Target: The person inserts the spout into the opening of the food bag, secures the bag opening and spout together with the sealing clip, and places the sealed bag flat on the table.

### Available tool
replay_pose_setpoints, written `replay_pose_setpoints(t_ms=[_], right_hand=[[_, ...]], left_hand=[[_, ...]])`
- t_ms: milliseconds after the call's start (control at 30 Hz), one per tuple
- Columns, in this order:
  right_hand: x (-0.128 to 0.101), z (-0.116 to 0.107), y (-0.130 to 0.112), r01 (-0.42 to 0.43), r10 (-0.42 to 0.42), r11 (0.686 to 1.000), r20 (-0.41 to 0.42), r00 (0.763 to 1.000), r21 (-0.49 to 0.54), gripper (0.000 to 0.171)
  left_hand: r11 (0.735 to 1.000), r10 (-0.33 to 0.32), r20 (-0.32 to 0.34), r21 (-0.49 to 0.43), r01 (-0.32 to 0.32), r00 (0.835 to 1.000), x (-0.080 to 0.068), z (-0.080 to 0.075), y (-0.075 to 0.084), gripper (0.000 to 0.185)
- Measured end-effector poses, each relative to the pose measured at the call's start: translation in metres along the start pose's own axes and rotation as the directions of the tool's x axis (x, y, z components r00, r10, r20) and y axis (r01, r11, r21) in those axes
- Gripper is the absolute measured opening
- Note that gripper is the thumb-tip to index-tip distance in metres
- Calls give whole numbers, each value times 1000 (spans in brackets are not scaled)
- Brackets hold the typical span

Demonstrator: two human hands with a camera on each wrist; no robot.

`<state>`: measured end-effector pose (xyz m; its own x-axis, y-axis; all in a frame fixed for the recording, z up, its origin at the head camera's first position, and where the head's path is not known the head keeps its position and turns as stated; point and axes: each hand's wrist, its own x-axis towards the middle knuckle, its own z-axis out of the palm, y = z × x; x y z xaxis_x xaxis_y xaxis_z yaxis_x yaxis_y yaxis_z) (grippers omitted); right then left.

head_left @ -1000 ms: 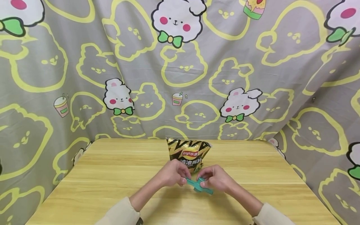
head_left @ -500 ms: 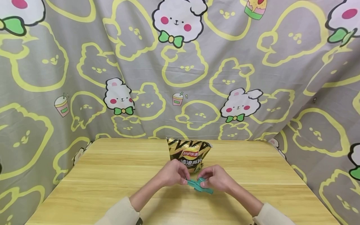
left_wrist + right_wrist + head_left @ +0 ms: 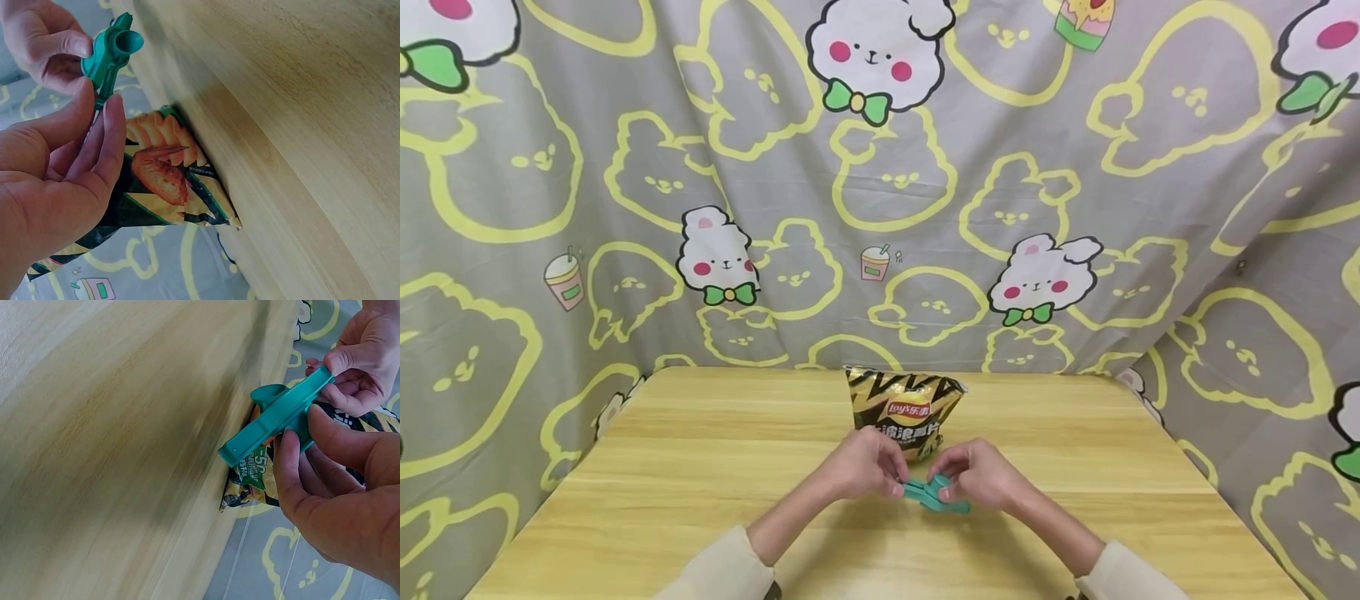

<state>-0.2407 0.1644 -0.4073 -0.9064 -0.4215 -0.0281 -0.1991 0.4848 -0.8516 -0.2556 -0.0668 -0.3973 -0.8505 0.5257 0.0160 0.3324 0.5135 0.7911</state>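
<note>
On the left, a cream sleeve (image 3: 722, 571) leads up to the left hand (image 3: 859, 471), which hovers just above the wooden worktop (image 3: 700, 467) near its middle. Its grip is closed on the left end of a teal clip (image 3: 934, 493), with thumb and fingertips (image 3: 112, 115) pinching the thin end. The clip lies roughly level between the two hands, slanting slightly toward the near right, just above the worktop. In the right wrist view it shows as a long teal bar (image 3: 275, 419) with a round cup-shaped part on one side. Just behind the hands, on the far side, a black and gold chip bag (image 3: 904, 410) stands upright on the worktop. To the right, the right hand (image 3: 981, 479) holds the clip's other end, its grip clamped with the thumb on top and fingers curled beneath. A grey curtain (image 3: 1075, 208) printed with white rabbits and yellow outlines hangs behind and around the worktop.
</note>
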Motion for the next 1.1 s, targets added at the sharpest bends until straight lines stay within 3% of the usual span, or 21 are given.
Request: replay_pose_setpoints(t_ms=[1100], right_hand=[[1,-1,-4,-37,37,999,8,999,27,21]], left_hand=[[1000,14,1,9,-14,1000,-4,4,2,21]])
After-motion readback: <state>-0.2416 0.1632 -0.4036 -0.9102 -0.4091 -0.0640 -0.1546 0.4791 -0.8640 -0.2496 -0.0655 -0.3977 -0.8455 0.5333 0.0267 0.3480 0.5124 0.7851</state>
